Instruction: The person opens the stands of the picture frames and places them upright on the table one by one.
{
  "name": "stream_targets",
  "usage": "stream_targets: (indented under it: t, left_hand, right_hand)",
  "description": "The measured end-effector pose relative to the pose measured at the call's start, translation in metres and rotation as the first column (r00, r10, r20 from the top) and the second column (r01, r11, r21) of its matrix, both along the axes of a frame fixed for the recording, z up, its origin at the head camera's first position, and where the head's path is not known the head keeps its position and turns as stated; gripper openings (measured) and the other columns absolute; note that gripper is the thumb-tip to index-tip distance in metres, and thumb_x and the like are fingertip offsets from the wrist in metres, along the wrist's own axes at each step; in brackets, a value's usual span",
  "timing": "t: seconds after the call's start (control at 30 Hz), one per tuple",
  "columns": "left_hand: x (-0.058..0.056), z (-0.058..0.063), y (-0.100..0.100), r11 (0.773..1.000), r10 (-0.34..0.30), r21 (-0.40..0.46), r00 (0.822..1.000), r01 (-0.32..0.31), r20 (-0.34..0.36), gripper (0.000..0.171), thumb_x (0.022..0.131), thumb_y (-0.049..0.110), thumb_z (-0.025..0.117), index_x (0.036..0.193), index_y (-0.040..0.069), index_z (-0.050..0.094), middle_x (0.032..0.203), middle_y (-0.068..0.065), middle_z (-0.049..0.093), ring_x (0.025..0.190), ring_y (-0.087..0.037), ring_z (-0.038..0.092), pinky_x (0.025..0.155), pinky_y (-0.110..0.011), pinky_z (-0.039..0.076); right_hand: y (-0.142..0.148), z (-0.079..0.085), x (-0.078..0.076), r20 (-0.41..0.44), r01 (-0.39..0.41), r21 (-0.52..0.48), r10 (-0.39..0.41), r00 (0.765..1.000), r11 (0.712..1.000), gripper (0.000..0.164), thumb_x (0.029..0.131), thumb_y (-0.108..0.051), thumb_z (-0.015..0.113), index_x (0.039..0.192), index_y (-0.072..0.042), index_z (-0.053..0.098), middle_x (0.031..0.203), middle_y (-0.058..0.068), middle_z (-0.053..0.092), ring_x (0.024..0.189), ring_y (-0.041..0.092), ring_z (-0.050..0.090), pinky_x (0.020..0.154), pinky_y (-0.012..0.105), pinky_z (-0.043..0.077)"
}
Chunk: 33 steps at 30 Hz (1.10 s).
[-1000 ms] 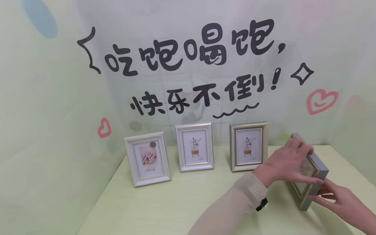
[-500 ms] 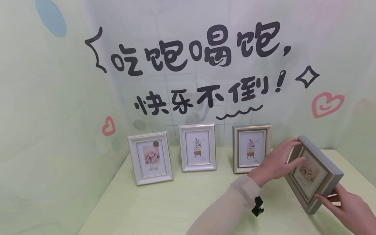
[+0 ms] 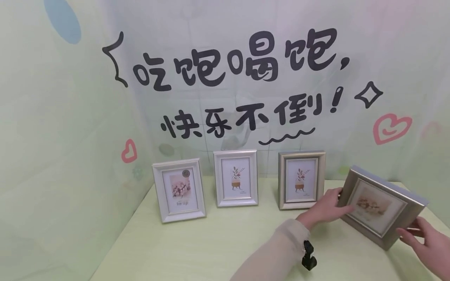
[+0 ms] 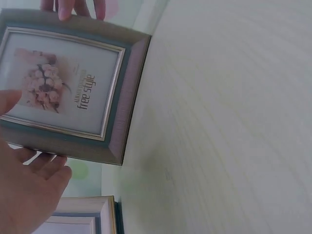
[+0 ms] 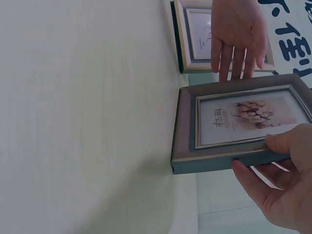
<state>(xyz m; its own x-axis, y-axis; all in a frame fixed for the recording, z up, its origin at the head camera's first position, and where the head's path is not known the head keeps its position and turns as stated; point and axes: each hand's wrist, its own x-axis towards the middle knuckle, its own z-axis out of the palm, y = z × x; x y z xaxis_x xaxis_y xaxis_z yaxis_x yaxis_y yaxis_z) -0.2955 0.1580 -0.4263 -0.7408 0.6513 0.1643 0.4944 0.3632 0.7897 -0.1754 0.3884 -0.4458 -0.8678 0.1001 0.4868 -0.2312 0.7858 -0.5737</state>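
A grey-brown picture frame (image 3: pixel 376 210) with a flower print stands tilted at the right of the table, turned mostly toward the head camera. My right hand (image 3: pixel 430 242) holds its right edge, thumb at the front and fingers at the side and back. At its left edge is my left hand (image 3: pixel 325 208), fingers extended to the edge. The left thumb lies before the picture without visibly pinching it. In the right wrist view, the left hand's fingers (image 5: pixel 236 61) look straight, their tips reaching the edge of the frame (image 5: pixel 185 117).
Three more picture frames stand along the back: a white one (image 3: pixel 157 195) at left, a white one (image 3: pixel 218 179) in the middle, and a grey-and-gold one (image 3: pixel 282 183) close to my left hand. Behind the table (image 3: pixel 197 249) hangs a printed cloth (image 3: pixel 232 89).
The grey-brown frame has turned from edge-on to face forward and shifted right. My left hand has moved from its top down to its left edge; my right hand has moved right with it.
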Motion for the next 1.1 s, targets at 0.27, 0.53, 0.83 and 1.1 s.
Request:
stream_targets:
  t: [0.27, 0.53, 0.83, 1.1]
  left_hand:
    - [0.013, 0.001, 0.0, 0.996, 0.086, -0.033, 0.993, -0.084, 0.085, 0.075, 0.093, 0.037, 0.067, 0.156, 0.027, 0.027, 0.149, 0.01, 0.032, 0.123, 0.001, 0.045, 0.098, -0.023, 0.046]
    - [0.014, -0.003, 0.005, 0.999, 0.02, 0.043, 0.996, -0.024, 0.089, 0.083, 0.09, 0.03, 0.071, 0.154, 0.035, 0.02, 0.151, 0.01, 0.029, 0.133, 0.001, 0.029, 0.097, -0.024, 0.045]
    - [0.018, -0.014, 0.014, 1.0, 0.003, -0.003, 1.0, -0.003, 0.002, 0.09, 0.088, 0.031, 0.072, 0.158, 0.025, 0.015, 0.166, 0.005, 0.014, 0.149, -0.009, 0.024, 0.109, -0.026, 0.039]
    - [0.036, -0.005, 0.018, 0.996, -0.005, -0.087, 0.995, 0.014, 0.098, 0.092, 0.092, 0.038, 0.067, 0.16, 0.027, 0.006, 0.168, 0.003, 0.0, 0.154, -0.009, 0.013, 0.113, -0.023, 0.037]
  right_hand:
    - [0.02, 0.013, -0.042, 0.11, 0.099, -0.045, -0.094, 0.99, 0.994, 0.032, 0.098, -0.001, 0.052, 0.121, 0.021, 0.045, 0.101, 0.032, 0.06, 0.075, -0.031, 0.028, 0.054, 0.004, 0.043]
    - [0.023, 0.018, -0.078, 0.163, 0.178, -0.048, -0.168, 0.972, 0.983, 0.041, 0.099, -0.006, 0.049, 0.129, 0.021, 0.041, 0.12, 0.048, 0.048, 0.067, -0.032, 0.024, 0.051, 0.008, 0.045]
    - [0.026, 0.022, -0.094, 0.192, 0.201, -0.09, -0.181, 0.965, 0.975, 0.04, 0.099, -0.005, 0.049, 0.126, 0.021, 0.036, 0.121, 0.049, 0.05, 0.064, -0.029, 0.029, 0.051, 0.01, 0.047]
    - [0.032, 0.031, -0.1, 0.207, 0.22, -0.01, -0.213, 0.955, 0.976, 0.043, 0.099, -0.007, 0.051, 0.129, 0.019, 0.035, 0.125, 0.048, 0.048, 0.068, 0.002, 0.064, 0.049, 0.011, 0.042]
